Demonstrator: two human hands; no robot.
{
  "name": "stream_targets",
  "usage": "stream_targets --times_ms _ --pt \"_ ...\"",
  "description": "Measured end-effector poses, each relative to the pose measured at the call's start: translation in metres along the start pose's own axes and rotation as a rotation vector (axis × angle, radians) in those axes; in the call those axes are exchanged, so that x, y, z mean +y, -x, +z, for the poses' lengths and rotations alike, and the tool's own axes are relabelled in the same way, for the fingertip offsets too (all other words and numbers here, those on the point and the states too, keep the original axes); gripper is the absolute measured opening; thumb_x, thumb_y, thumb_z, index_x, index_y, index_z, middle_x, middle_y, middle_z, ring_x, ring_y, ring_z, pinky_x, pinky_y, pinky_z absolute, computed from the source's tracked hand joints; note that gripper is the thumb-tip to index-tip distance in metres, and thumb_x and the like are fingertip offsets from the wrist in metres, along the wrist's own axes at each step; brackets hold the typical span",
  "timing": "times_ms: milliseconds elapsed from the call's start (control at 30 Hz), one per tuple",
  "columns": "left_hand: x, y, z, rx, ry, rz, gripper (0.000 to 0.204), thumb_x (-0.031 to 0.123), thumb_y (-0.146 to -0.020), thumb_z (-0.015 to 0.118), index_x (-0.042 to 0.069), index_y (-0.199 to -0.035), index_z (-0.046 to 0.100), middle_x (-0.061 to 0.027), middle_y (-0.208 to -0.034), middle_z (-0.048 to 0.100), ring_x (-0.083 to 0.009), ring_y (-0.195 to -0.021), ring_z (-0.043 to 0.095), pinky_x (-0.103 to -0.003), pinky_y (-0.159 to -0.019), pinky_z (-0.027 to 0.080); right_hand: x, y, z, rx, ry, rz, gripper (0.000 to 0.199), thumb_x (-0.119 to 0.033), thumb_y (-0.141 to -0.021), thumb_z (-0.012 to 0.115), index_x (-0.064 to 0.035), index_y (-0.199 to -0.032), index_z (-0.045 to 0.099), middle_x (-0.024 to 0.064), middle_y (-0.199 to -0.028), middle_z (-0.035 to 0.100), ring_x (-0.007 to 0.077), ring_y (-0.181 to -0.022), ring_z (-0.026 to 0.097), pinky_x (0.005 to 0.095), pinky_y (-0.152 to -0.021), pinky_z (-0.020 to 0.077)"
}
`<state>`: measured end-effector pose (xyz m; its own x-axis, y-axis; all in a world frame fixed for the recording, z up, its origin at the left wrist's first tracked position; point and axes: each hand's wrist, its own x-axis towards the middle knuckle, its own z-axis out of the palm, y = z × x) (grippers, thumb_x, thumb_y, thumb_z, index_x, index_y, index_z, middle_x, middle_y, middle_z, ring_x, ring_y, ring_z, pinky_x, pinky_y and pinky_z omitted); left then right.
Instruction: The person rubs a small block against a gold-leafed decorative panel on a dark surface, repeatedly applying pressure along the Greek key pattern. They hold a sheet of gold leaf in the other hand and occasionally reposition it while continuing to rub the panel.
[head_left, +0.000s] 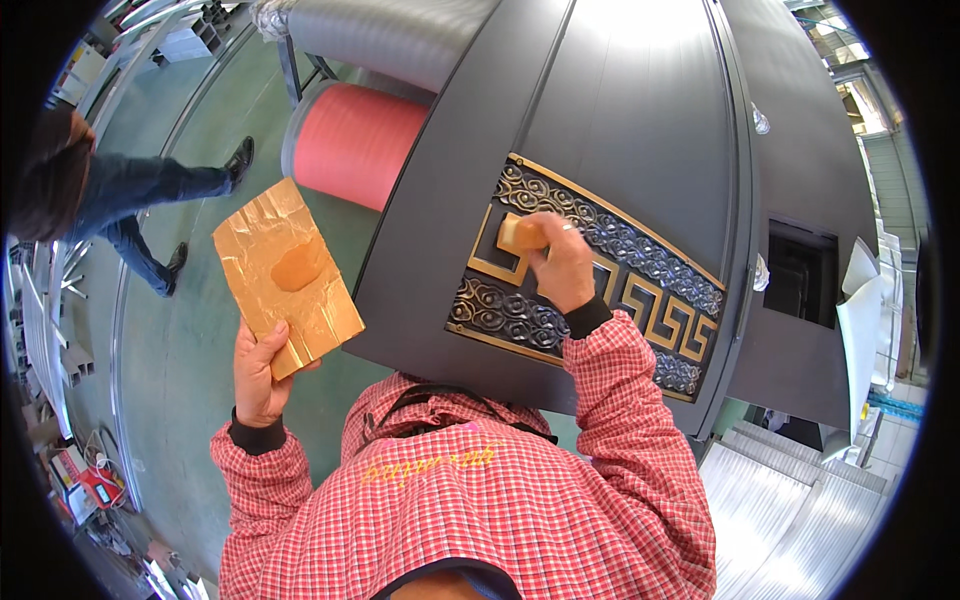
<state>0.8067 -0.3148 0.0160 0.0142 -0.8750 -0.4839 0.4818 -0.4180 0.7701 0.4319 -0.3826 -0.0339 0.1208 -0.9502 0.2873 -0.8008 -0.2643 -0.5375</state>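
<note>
Gripping the pale block (pixel 510 233) at the gold-patterned panel (pixel 640 300), that's my right fingers (pixel 556 238); my left fingers (pixel 269 344) clasp a gold-coloured board (pixel 260 262)!

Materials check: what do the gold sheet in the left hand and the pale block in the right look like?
Gold sheet: perhaps foil-faced card, shiny and creased. Pale block: possibly sponge, matt-looking, but its texture is too unclear to confirm.

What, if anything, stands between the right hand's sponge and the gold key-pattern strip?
Nothing visible: the right hand holds the sponge at the left end of the gold key-pattern strip; contact cannot be confirmed.
</note>
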Motion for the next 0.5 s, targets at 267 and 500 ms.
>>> stream_targets --times_ms 267,500 --pt "0.001 -0.003 -0.001 0.003 -0.002 0.004 0.044 0.007 -0.093 0.051 0.005 -0.134 0.034 -0.0137 -0.119 0.058 -0.0269 -0.093 0.068 -0.034 -0.055 0.062 0.009 -0.008 -0.002 0.051 0.035 0.053 0.036 0.0 -0.072 0.071 -0.0085 -0.103 0.056 0.0106 -0.096 0.064 0.0323 -0.09 0.061 0.0392 -0.078 0.0496" --pt "0.001 -0.003 -0.001 -0.018 -0.004 0.006 0.045 0.008 -0.093 0.051 0.005 -0.134 0.033 -0.0138 -0.119 0.058 -0.0268 -0.093 0.068 -0.034 -0.055 0.062 0.014 -0.014 0.0 0.101 0.035 0.131 0.03 -0.003 -0.074 0.069 -0.0088 -0.101 0.056 0.0103 -0.092 0.064 0.0323 -0.088 0.061 0.0396 -0.075 0.0491"
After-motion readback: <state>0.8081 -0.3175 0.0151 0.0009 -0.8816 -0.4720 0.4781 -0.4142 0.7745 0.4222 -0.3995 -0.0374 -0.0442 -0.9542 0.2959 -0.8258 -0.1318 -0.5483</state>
